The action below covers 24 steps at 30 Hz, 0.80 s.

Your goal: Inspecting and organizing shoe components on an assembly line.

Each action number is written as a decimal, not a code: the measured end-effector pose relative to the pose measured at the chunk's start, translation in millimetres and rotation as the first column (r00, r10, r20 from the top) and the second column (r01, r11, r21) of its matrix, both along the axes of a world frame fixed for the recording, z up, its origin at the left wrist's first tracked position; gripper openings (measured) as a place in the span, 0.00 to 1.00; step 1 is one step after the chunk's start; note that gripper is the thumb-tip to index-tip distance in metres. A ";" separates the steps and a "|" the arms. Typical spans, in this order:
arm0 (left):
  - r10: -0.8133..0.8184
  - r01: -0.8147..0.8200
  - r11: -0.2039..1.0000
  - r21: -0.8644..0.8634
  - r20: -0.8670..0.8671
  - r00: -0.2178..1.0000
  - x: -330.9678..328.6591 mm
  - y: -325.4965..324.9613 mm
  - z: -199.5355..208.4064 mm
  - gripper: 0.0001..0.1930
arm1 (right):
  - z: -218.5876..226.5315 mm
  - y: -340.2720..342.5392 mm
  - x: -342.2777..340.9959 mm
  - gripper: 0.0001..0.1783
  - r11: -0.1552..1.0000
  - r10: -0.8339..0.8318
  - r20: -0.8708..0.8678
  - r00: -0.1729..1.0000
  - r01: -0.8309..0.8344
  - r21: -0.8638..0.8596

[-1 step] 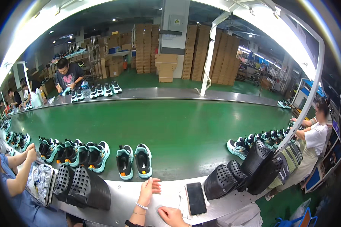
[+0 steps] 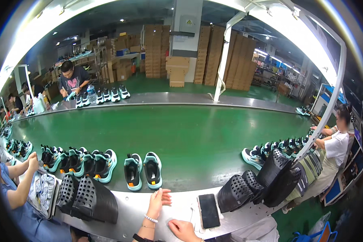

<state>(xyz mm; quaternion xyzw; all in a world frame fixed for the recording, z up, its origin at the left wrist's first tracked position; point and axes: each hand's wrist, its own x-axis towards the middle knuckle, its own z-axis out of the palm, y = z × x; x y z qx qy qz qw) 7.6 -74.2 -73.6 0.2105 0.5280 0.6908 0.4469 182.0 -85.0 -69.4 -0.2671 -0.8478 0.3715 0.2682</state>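
Note:
My left hand point(image 2: 159, 201) is just in front of a pair of black sneakers with mint soles, the left shoe point(image 2: 133, 172) and the right shoe point(image 2: 153, 171). Its fingers are loosely spread toward the right and hold nothing; a bead bracelet circles the wrist. Lower and to the right, my right hand point(image 2: 181, 230) rests over the metal ledge point(image 2: 129, 207) with its fingers curled in, and nothing shows in it. Beside it on the ledge lies a phone point(image 2: 209, 211) with a dark screen, on a white item.
Black perforated shoe-shaped forms stand at left point(image 2: 93, 201) and right point(image 2: 234, 194). More sneakers line the green conveyor belt point(image 2: 185, 137), left point(image 2: 103, 166) and right point(image 2: 254, 155). A co-worker's arms point(image 2: 22, 177) are at left, another co-worker point(image 2: 334, 141) at right. A white post point(image 2: 326, 109) rises at right.

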 end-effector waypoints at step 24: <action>0.272 -0.312 0.944 0.102 -0.776 0.569 16.5 1.0 -0.8 0.24 | -5.7 7.5 5.2 0.08 0.999 -0.021 -0.072 0.997 0.018 -0.040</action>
